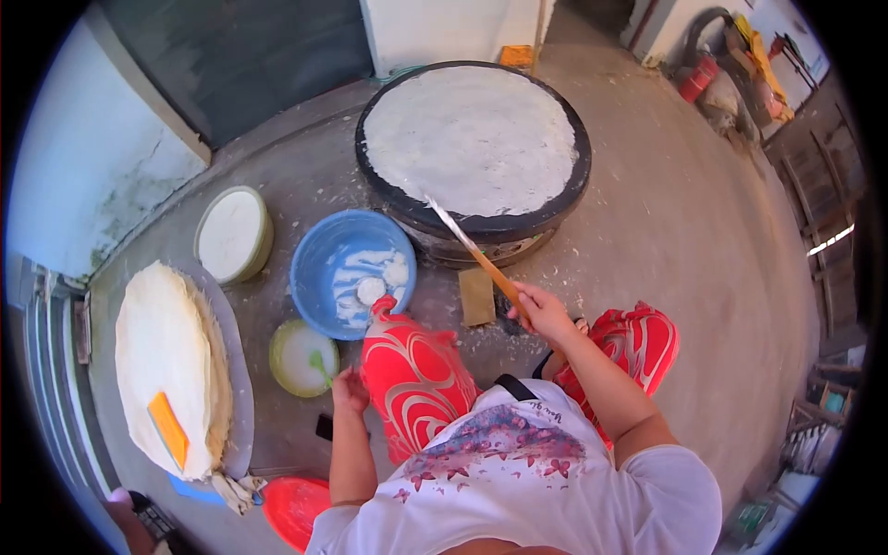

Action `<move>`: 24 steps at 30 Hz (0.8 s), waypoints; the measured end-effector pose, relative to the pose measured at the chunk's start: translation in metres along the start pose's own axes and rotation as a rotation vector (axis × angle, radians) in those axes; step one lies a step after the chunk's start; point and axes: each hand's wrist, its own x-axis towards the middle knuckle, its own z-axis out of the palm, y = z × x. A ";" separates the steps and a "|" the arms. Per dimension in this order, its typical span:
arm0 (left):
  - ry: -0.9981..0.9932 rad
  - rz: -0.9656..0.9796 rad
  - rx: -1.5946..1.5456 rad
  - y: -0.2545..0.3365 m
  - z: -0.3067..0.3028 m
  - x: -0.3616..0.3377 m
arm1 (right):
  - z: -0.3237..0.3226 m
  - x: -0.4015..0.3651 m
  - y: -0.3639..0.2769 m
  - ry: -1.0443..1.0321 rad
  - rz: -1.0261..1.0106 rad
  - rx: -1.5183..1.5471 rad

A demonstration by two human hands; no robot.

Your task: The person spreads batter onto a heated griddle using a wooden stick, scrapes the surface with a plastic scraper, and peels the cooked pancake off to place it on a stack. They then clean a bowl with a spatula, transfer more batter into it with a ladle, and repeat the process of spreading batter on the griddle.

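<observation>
My right hand (538,312) is closed round the wooden handle of a long spatula (481,259). The metal blade tip touches or hovers at the near edge of a thin white sheet (469,139) spread over a round black griddle (578,180). My left hand (351,390) hangs low beside my left knee, near a green-handled ladle (319,365) in a small bowl of whitish liquid (298,356); its fingers look curled, and whether they hold anything is unclear. A blue basin (310,310) with white batter smears and a round white lump stands between bowl and griddle.
A tub of white batter (229,233) stands at the left. Below it lies a tall stack of pale sheets (166,342) with an orange scraper (168,428) on top. A red basin (294,509), a dark phone-like object (324,426) and a brown block (477,297) are on the floor.
</observation>
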 end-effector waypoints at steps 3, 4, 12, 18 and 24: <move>0.068 0.039 -0.017 -0.005 -0.033 0.016 | 0.014 -0.004 -0.055 -0.139 -0.269 0.301; 0.062 0.053 -0.005 -0.002 -0.033 0.013 | 0.016 -0.008 -0.070 -0.202 -0.249 0.310; 0.429 0.203 0.056 -0.002 -0.042 -0.014 | -0.009 0.032 -0.029 0.369 -0.266 -0.624; 0.497 0.186 0.082 -0.001 -0.052 -0.017 | -0.008 0.036 -0.049 0.412 -0.199 -0.762; 0.490 0.161 0.101 -0.002 -0.047 -0.017 | 0.007 0.043 -0.058 0.320 -0.283 -0.991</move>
